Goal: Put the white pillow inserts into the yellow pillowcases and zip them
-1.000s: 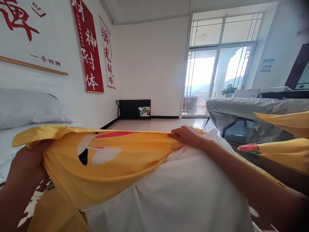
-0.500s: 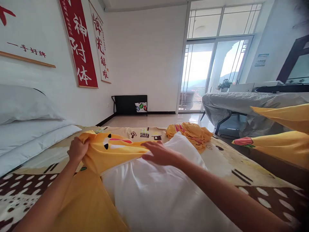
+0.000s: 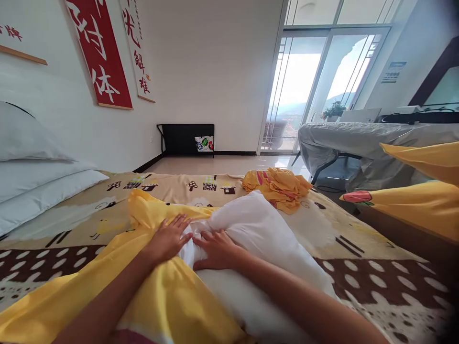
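Note:
A white pillow [image 3: 265, 239] lies on the bed in front of me, partly inside a yellow pillowcase [image 3: 150, 296] with a cartoon print. My left hand [image 3: 168, 239] rests flat on the pillowcase's edge where it meets the pillow, fingers spread. My right hand [image 3: 215, 248] lies flat on the white pillow right beside it, fingers stretched out. Neither hand grips anything.
A patterned beige and brown bedsheet [image 3: 376, 272] covers the bed. A crumpled yellow cloth [image 3: 278, 186] lies at the far edge. White pillows [image 3: 36, 177] are stacked at left. Yellow bedding [image 3: 423, 200] is at right, beyond it a covered table [image 3: 358, 143].
The left hand let go of the bunched pillowcase and both hands came together, now pressed flat at the pillow's end. The view tilted further down.

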Tool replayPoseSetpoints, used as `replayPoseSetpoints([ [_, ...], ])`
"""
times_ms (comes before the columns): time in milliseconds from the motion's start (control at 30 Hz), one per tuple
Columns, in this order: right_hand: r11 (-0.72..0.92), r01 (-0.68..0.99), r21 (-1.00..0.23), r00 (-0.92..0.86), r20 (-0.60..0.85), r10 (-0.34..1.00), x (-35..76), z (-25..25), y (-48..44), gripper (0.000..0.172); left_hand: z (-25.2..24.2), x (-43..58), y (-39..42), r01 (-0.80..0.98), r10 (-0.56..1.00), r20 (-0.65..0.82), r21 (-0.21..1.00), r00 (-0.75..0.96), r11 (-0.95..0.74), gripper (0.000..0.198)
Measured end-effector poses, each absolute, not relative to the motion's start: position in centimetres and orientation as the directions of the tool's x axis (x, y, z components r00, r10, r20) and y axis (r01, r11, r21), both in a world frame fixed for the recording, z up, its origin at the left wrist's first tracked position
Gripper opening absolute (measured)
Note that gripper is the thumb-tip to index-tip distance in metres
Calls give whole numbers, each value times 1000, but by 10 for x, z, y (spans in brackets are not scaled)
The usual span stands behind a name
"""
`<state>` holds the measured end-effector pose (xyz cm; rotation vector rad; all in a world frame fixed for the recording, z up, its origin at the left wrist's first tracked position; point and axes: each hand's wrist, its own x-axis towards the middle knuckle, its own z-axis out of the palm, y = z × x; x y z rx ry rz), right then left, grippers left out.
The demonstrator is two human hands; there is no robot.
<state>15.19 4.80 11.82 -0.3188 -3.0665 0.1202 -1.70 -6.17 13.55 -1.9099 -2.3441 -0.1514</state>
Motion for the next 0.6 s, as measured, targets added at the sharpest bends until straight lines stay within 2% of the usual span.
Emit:
replayPoseSetpoints([
  [100,981,185,-63,-967,164,193,166,121,41,68,107,-22,-70,964,955,128,52,-266,261,48],
  [200,987,154,-53,-955,246,163,193,131,43,48,93,-24,-85,961,938,222,139,-267,240,49],
  [267,962,267,-50,-922,276,270,220,140,53,47,91,-26,-94,953,924,269,210,-271,219,50],
  [333,870,483,-100,-816,308,489,255,146,71,54,94,-29,-102,939,915,292,284,-279,196,52],
  [400,704,663,-256,-643,287,710,293,150,89,66,100,-27,-110,924,904,311,336,-292,183,54],
  [467,504,706,-497,-516,126,847,329,151,100,72,108,-15,-120,929,893,341,323,-294,183,53],
  [533,268,624,-734,-512,-126,850,354,151,100,71,114,8,-131,954,882,392,240,-263,178,51],
  [600,59,498,-865,-568,-274,776,363,152,92,67,116,38,-144,985,891,422,123,-166,125,50],
])
